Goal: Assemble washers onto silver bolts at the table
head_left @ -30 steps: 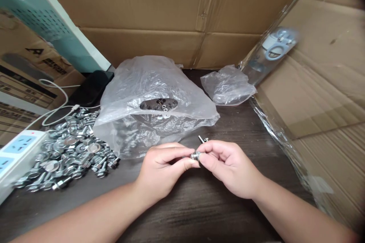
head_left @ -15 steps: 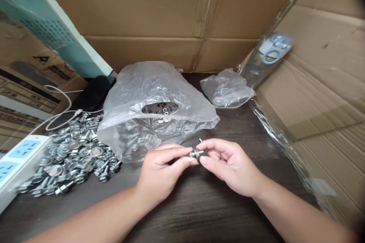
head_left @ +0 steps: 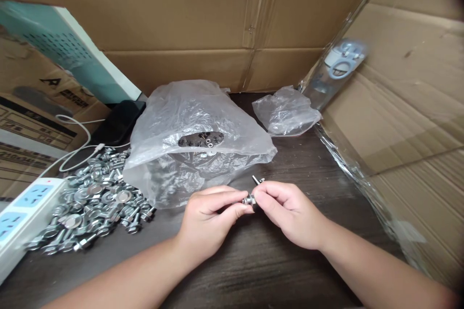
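Observation:
My left hand (head_left: pixel 210 217) and my right hand (head_left: pixel 290 215) meet over the dark wooden table (head_left: pixel 253 270), fingertips pinched together on a small metal bolt with a nut or washer (head_left: pixel 249 199). A second small bolt (head_left: pixel 257 180) sticks up behind my right fingers; whether it lies on the table or sits in that hand I cannot tell. Just beyond my hands lies a large clear plastic bag (head_left: pixel 195 145) with a hole that shows small metal parts inside. A pile of assembled bolts and washers (head_left: pixel 94 203) lies to the left.
A white power strip (head_left: pixel 21 212) with a white cable (head_left: pixel 76 145) sits at the left edge, beside a black device (head_left: pixel 118 118). A smaller crumpled plastic bag (head_left: pixel 286 111) lies at the back right. Cardboard walls (head_left: pixel 409 106) close in the back and right.
Both hands stay joined on the small bolt, with the fingers shifting slightly as they turn it. The view has drifted a little; the bags and the pile have not moved.

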Demonstrator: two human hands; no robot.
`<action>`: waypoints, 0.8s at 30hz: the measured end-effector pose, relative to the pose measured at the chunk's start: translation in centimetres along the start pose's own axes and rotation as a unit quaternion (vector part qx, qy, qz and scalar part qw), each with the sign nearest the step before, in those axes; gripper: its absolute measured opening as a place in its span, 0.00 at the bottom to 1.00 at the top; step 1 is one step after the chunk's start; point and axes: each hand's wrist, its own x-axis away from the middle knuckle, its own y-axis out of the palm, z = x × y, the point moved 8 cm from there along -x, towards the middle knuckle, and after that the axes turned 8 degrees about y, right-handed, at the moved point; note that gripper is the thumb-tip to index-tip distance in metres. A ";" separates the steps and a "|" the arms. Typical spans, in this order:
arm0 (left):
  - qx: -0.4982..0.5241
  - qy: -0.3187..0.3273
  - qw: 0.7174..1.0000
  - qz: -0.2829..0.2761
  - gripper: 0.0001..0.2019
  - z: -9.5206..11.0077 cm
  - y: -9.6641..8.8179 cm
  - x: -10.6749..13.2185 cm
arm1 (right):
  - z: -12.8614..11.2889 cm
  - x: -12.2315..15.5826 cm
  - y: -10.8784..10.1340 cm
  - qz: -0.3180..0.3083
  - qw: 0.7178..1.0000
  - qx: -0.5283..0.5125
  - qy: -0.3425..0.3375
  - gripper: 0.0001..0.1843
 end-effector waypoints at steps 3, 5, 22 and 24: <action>0.004 -0.027 1.000 0.006 0.08 -0.6 -0.1 0.1 | 0.4 -0.1 -0.3 0.006 0.999 -0.034 0.012 0.20; 0.013 -0.050 0.999 0.013 0.08 -1.1 -0.1 0.2 | 0.6 -0.1 -0.2 0.000 0.998 -0.062 0.015 0.15; 0.027 -0.030 0.999 0.003 0.06 -0.4 0.0 0.1 | -0.6 0.1 0.2 -0.011 0.999 0.007 -0.031 0.11; 0.017 -0.021 1.000 0.001 0.07 -0.3 -0.1 0.1 | -0.6 0.0 0.2 -0.015 0.999 0.022 -0.027 0.14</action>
